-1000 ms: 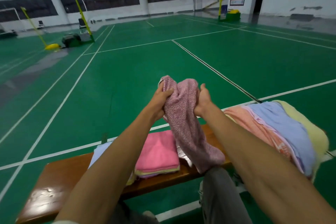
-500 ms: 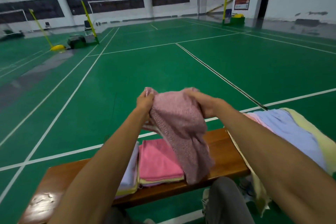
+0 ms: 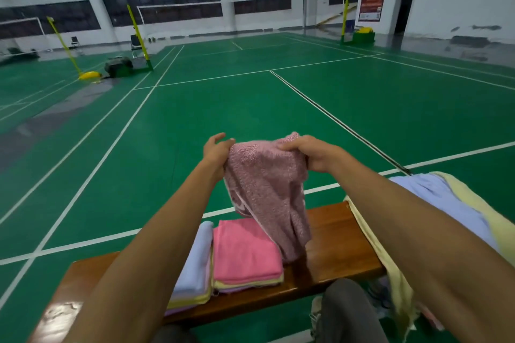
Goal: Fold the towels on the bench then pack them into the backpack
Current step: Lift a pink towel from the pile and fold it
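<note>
Now that the hands have drawn apart, left hand (image 3: 216, 151) and right hand (image 3: 308, 152) each grip-pinch a top corner of the mauve towel (image 3: 269, 189), spreading it above the worktop (image 3: 334, 245) beside the folded stack (image 3: 245, 253), ready for folding.

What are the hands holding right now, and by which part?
Both hands hold the mauve towel by its top edge: left hand at the left corner, right hand at the right. The rest hangs down.

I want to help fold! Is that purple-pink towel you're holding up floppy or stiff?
Probably floppy: the towel sags and bunches between the left hand and right hand. It looks fuzzy, so likely not slippery. It seems light, since fingers alone hold it up.
</note>
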